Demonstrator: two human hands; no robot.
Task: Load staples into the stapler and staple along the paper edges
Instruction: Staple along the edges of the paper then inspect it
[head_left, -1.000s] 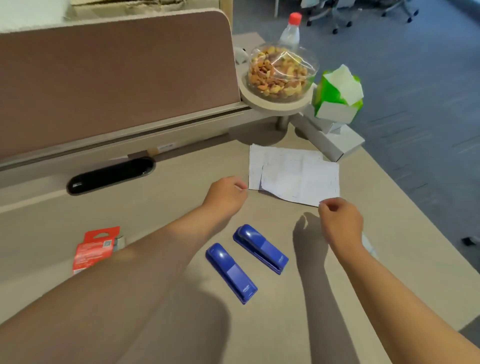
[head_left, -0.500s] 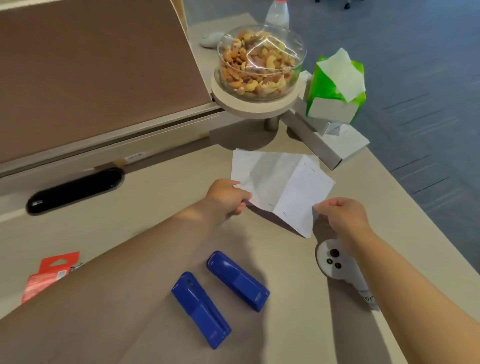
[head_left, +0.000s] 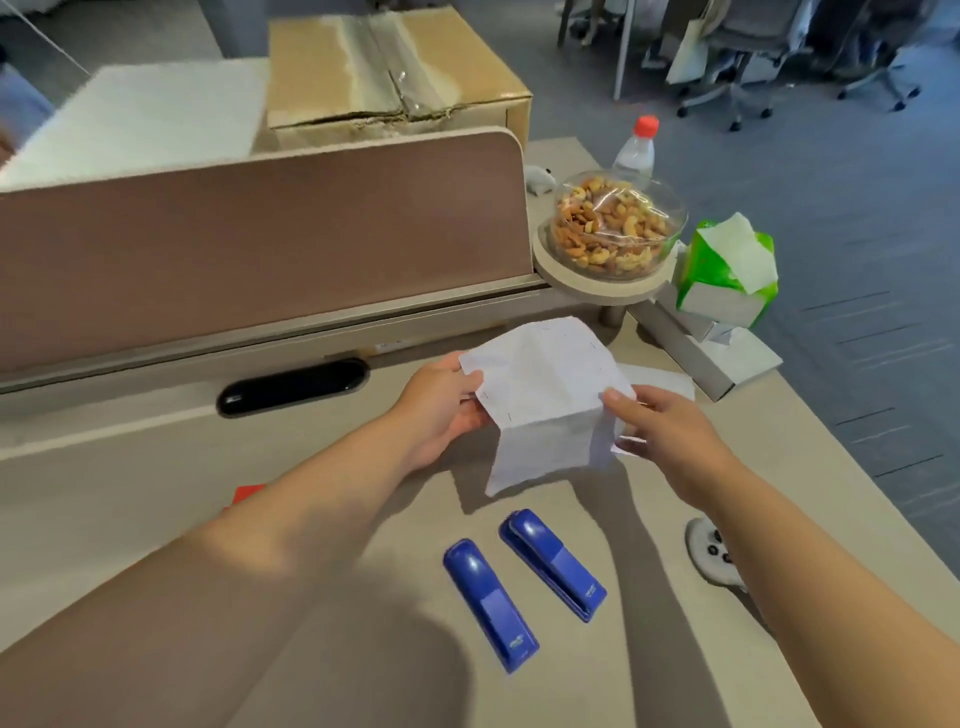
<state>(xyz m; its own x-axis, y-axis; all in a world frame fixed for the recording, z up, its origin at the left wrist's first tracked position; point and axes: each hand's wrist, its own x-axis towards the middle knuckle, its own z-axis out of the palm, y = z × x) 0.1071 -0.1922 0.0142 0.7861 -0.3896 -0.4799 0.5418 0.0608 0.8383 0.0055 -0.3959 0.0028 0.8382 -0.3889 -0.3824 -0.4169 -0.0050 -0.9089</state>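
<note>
A white paper (head_left: 543, 384) with small staple marks along its edges is lifted off the desk and bent downward in the middle. My left hand (head_left: 441, 410) pinches its left edge and my right hand (head_left: 662, 431) pinches its right edge. Another white sheet (head_left: 660, 382) lies flat on the desk behind my right hand. Two blue staplers lie side by side, shut, on the desk below the paper: the left stapler (head_left: 491, 603) and the right stapler (head_left: 553, 564). A red staple packet (head_left: 247, 493) peeks out behind my left forearm.
A glass bowl of nuts (head_left: 615, 228) sits on a round stand at the back right, beside a green tissue pack (head_left: 727, 270) on white boxes. A brown partition (head_left: 260, 260) closes the back. A grey round device (head_left: 709, 556) lies by the desk's right edge.
Both hands picked the top paper up from the desk and raised it; it now bends and hangs between them. The staplers have not moved.
</note>
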